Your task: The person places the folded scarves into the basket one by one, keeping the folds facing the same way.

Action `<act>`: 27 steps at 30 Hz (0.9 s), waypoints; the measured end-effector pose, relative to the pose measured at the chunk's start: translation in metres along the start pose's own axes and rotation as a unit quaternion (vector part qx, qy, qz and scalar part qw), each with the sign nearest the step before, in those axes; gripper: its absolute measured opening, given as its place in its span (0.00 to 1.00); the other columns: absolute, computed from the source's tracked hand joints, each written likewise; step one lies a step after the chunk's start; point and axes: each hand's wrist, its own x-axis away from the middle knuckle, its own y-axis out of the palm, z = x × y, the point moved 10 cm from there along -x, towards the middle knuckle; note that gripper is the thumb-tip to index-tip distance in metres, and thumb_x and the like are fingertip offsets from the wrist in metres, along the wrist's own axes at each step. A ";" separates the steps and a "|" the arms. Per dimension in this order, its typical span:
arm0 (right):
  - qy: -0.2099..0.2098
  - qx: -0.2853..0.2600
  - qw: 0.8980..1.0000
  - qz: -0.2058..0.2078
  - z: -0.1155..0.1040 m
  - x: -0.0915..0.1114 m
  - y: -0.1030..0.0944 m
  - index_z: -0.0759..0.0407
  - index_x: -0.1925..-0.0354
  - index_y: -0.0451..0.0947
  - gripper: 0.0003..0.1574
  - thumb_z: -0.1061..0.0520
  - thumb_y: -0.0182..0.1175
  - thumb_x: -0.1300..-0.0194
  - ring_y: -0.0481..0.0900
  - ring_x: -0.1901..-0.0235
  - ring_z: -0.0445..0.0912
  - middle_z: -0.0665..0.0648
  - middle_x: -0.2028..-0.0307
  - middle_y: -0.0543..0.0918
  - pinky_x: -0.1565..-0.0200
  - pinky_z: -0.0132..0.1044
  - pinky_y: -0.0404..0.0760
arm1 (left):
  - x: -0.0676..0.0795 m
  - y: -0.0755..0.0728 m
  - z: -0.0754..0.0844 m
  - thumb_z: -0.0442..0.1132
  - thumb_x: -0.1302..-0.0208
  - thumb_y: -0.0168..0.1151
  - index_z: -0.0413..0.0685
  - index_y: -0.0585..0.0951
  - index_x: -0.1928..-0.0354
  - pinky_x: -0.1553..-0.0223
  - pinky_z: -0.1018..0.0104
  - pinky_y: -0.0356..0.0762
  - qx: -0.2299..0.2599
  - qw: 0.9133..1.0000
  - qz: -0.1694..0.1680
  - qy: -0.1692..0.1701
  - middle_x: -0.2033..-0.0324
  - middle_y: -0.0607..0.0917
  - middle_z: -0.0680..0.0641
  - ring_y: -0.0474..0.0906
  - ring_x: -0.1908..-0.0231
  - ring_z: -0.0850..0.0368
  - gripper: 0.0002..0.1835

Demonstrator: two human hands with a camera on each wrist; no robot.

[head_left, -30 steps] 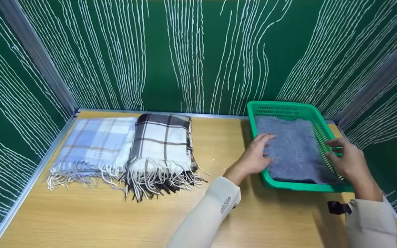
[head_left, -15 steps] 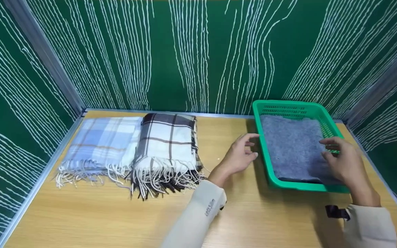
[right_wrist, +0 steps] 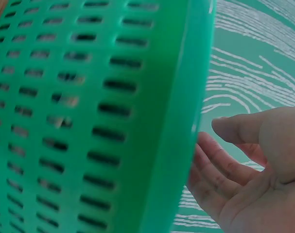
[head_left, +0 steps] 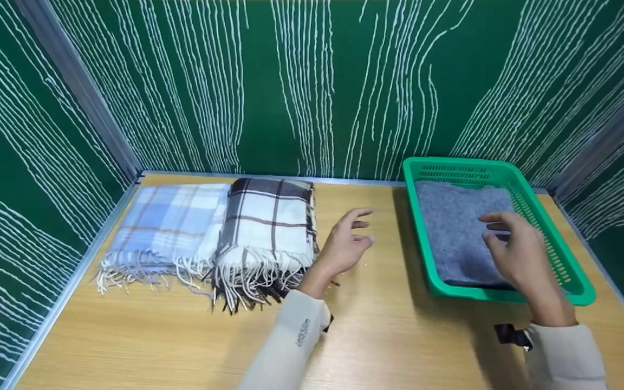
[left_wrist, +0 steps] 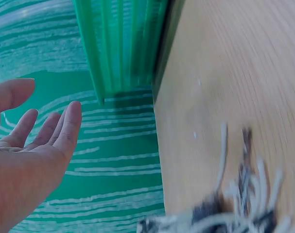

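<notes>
In the head view, my left hand [head_left: 341, 244] hovers between the scarves and the basket, fingers relaxed and holding nothing. My right hand [head_left: 518, 252] is above the green basket [head_left: 556, 238], its fingers loosely bent with nothing between them. A folded grey cloth [head_left: 455, 227], perhaps a scarf, lies flat in the basket, partly hidden by that hand. Nearest the left hand is a folded black-and-white plaid scarf [head_left: 268, 227] with fringe at its front. Beside it lies a folded blue-and-white plaid scarf [head_left: 168, 225], also fringed. The right wrist view shows the basket's slotted wall [right_wrist: 152, 116] close up.
A wooden table [head_left: 182, 341] bears everything. Green panels [head_left: 377, 97] with white wavy lines stand behind and at both sides, joined by grey metal posts [head_left: 82, 92]. The basket stands near the back right corner.
My left hand has left the basket's left side and moved left toward the plaid scarves. My right hand has shifted left over the grey cloth. The head view has turned slightly.
</notes>
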 end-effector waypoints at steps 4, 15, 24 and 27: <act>-0.017 -0.008 1.000 0.011 -0.012 0.000 0.001 0.71 0.43 0.80 0.16 0.72 0.59 0.27 0.81 0.45 0.70 0.74 0.44 0.82 0.45 0.28 0.82 | 0.006 -0.018 -0.004 0.26 0.30 0.61 0.43 0.73 0.27 0.41 0.60 0.82 0.001 1.000 0.023 0.002 0.28 0.74 0.40 0.78 0.35 0.43 0.30; -0.075 -0.022 0.997 0.026 -0.054 0.001 0.013 0.70 0.45 0.81 0.17 0.76 0.61 0.31 0.85 0.50 0.69 0.72 0.48 0.84 0.48 0.50 0.85 | 0.025 -0.066 -0.020 0.26 0.30 0.60 0.43 0.72 0.27 0.41 0.52 0.83 0.031 0.997 0.069 -0.014 0.29 0.74 0.36 0.77 0.36 0.37 0.30; -0.082 -0.038 0.996 0.010 -0.072 0.003 0.030 0.68 0.46 0.81 0.17 0.76 0.61 0.31 0.85 0.50 0.67 0.70 0.48 0.84 0.51 0.66 0.82 | 0.039 -0.093 -0.027 0.26 0.28 0.59 0.42 0.72 0.26 0.40 0.52 0.82 0.046 0.994 0.099 -0.014 0.26 0.71 0.38 0.73 0.32 0.37 0.29; -0.095 -0.039 0.995 0.011 -0.079 0.003 0.035 0.68 0.47 0.82 0.17 0.77 0.61 0.32 0.85 0.51 0.65 0.69 0.50 0.85 0.52 0.64 0.84 | 0.042 -0.100 -0.028 0.26 0.27 0.58 0.42 0.72 0.27 0.38 0.50 0.80 0.052 0.993 0.105 -0.011 0.27 0.71 0.36 0.73 0.32 0.34 0.28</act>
